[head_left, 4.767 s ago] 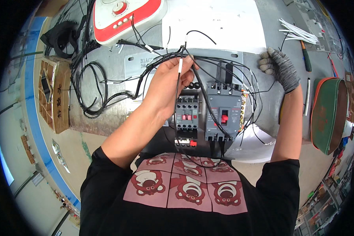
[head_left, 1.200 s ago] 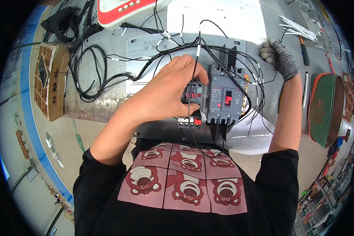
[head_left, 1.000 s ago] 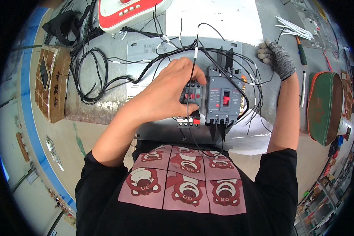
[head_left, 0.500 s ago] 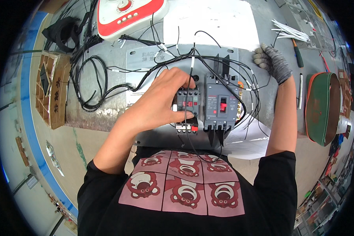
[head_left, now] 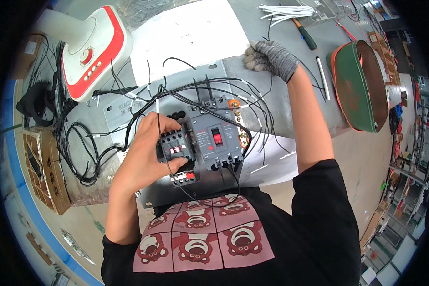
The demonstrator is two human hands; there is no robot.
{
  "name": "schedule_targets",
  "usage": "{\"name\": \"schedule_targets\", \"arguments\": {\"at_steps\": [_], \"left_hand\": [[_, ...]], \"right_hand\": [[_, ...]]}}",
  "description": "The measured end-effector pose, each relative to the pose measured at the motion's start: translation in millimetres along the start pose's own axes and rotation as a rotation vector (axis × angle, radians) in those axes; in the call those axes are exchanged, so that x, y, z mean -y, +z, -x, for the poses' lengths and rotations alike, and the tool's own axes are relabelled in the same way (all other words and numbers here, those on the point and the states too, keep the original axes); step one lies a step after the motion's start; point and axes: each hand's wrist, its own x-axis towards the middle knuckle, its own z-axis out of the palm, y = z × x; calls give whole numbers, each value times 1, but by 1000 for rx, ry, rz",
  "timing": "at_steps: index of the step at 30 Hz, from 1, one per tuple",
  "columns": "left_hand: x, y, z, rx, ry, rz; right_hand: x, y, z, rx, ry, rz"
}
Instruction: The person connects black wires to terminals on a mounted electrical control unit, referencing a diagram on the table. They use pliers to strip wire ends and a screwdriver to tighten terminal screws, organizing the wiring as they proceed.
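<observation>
Two electrical units sit side by side on one tilted grey sheet-metal mounting plate [head_left: 281, 102]: a small dark contactor block with red markings [head_left: 175, 144] and, touching it on its right, a larger grey circuit breaker with a red switch [head_left: 216, 139]. Many thin black wires [head_left: 105, 143] loop over the plate's upper left; their number cannot be told. One white sheet of paper [head_left: 190, 35] lies beyond the plate, with one white and red appliance with round buttons [head_left: 88, 52] to its left. One bundle of white cable ties [head_left: 283, 9], one green-handled tool [head_left: 304, 35] and one green oval pouch with an orange rim [head_left: 360, 86] lie to the right.

The bare left hand [head_left: 145, 155] curls around the contactor block, thumb under its lower edge and fingers pinching its upper left side. The right hand [head_left: 270, 58], in a grey knit glove, reaches far forward with the arm straight and grips the plate's top right edge, fingers folded over it.

The plate's lower edge lies close against the person's chest. The grey surface [head_left: 314, 66] to the right of the plate is partly bare between the glove and the pouch; on the left, wires and a cardboard box [head_left: 45, 169] crowd the edge.
</observation>
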Motion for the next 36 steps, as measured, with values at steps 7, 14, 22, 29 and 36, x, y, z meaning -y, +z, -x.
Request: {"name": "schedule_targets", "arguments": {"at_steps": [7, 14, 22, 29, 36], "left_hand": [[-4, 1, -4, 5, -69, 42], [-4, -5, -2, 16, 20, -19], [-1, -7, -5, 56, 2, -38], [-4, -10, -7, 127, -70, -7], [1, -8, -5, 67, -17, 0]], "right_hand": [[0, -2, 1, 5, 5, -24], [4, 3, 2, 34, -32, -30], [4, 3, 2, 6, 56, -44], [6, 4, 3, -11, 91, -24], [5, 2, 1, -9, 84, -44]]}}
